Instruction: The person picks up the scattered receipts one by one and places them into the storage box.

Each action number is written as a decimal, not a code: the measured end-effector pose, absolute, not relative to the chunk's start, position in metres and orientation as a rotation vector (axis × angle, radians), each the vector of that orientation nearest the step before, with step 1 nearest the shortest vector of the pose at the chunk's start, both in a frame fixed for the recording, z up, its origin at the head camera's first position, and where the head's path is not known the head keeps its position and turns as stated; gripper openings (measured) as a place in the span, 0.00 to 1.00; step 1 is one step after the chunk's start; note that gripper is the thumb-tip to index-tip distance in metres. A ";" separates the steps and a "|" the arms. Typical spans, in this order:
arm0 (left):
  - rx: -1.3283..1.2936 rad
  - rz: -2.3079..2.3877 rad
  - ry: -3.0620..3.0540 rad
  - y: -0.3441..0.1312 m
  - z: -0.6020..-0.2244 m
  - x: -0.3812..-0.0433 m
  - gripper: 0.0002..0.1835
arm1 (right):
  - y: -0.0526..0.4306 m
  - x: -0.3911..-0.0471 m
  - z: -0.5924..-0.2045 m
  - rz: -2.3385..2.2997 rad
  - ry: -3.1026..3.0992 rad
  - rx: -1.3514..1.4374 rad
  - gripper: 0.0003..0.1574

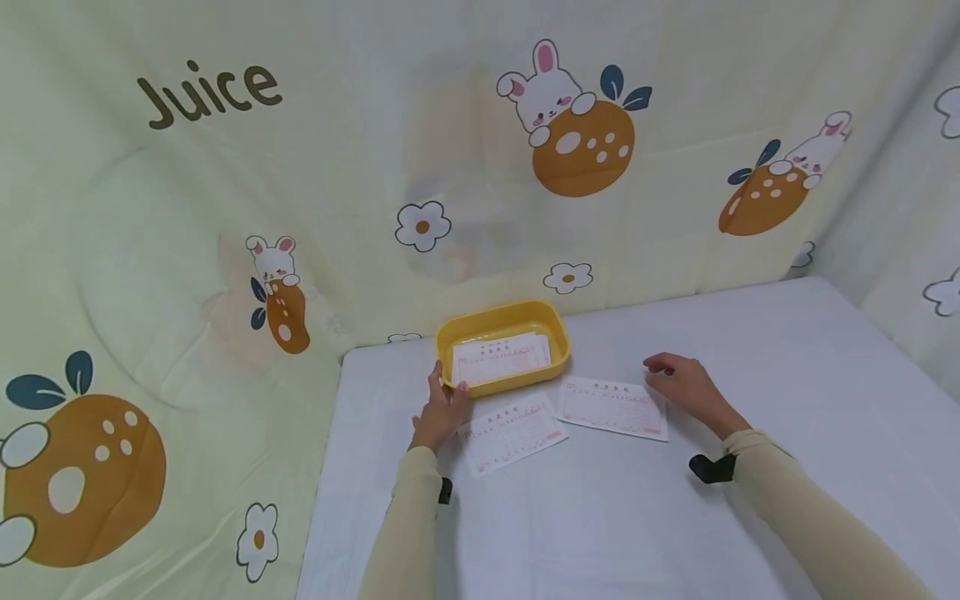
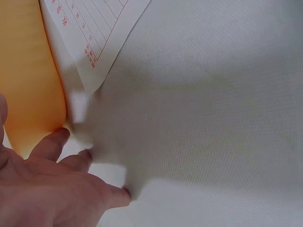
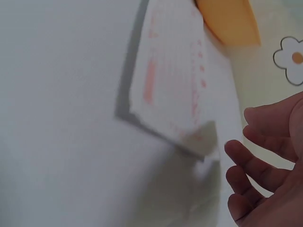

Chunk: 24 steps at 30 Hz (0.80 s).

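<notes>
A yellow tray [image 1: 501, 387] stands against the back curtain, with white printed forms [image 1: 498, 360] inside. My left hand [image 1: 441, 412] touches the tray's near left corner, fingers spread; in the left wrist view its fingertips lie beside the yellow wall [image 2: 33, 71]. In front of the tray lies a form pad [image 1: 512, 435] with red lines and characters, slightly turned. Another such pad [image 1: 612, 407] lies to its right. My right hand [image 1: 692, 390] hovers by that pad's far right corner; the right wrist view shows its fingers [image 3: 255, 165] loosely bent and holding nothing.
A pale cloth covers the table [image 1: 570, 525]. Behind it hangs a cream curtain [image 1: 337, 167] printed with rabbits, oranges and flowers; it also falls along the left side. More curtain [image 1: 900, 250] hangs at the right. Black wrist straps show at both sleeves.
</notes>
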<state>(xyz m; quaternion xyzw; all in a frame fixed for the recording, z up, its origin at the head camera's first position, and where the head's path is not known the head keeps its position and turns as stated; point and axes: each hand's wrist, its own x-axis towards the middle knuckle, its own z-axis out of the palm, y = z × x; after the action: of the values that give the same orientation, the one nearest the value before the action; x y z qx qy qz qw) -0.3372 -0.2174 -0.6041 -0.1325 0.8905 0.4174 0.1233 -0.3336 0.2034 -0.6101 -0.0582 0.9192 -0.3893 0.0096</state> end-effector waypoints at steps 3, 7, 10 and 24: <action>-0.397 1.215 2.593 -0.217 -0.605 -0.338 0.42 | 0.214 -0.327 -0.617 -1.196 2.869 -0.142 0.20; -0.417 1.219 2.586 -0.215 -0.604 -0.338 0.42 | 0.221 -0.320 -0.623 -1.188 2.847 -0.099 0.19; -0.429 1.223 2.579 -0.215 -0.604 -0.337 0.42 | 0.222 -0.317 -0.626 -1.201 2.808 -0.071 0.19; -0.399 1.246 2.581 -0.215 -0.602 -0.334 0.42 | 0.224 -0.312 -0.639 -1.193 2.840 -0.060 0.10</action>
<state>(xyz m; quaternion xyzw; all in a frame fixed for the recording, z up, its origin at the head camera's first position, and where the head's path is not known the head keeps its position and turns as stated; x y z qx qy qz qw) -0.3339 -0.2155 -0.6023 -0.1370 0.8850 0.4274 0.1236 -0.3118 0.2241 -0.6390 -0.0194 0.9214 -0.3869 0.0303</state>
